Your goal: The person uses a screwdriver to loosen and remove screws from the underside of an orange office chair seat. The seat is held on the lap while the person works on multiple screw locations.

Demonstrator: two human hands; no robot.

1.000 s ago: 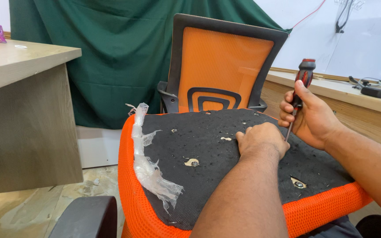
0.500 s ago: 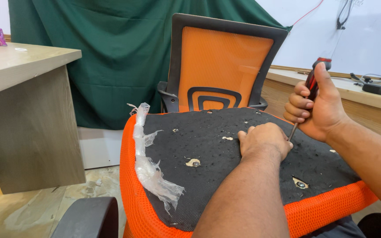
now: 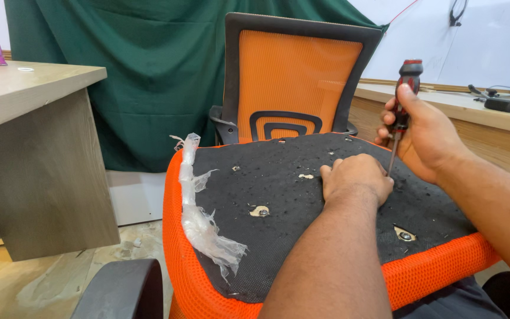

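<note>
We see the underside of an orange mesh chair seat (image 3: 196, 277) turned up toward us, covered with a black fabric panel (image 3: 302, 212) that the orange mesh wraps around at the edges. The panel carries scattered light debris and several small torn openings; one opening near its middle exposes a metal bolt head (image 3: 260, 211), and another near the right front edge exposes a second bolt head (image 3: 405, 236). A strip of crumpled clear plastic film (image 3: 203, 221) hangs along the left border of the panel. The seat lies directly in front of us, just ahead of an upright orange chair back (image 3: 293, 77) with a dark frame. Our left hand (image 3: 355, 180) rests knuckles-up on the black panel, fingers curled loosely under, pressing on the fabric at the point where the tool meets it; we cannot tell whether it pinches anything. Our right hand (image 3: 423, 139) is closed firmly around a red-and-black screwdriver (image 3: 402, 103), the thumb lying along the handle and its top protruding above the fist. The shaft runs almost upright, tilted slightly, with its tip hidden just beside the left hand's fingers. A wooden desk (image 3: 30, 142) stands to the left, a green curtain (image 3: 149, 71) behind.
</note>
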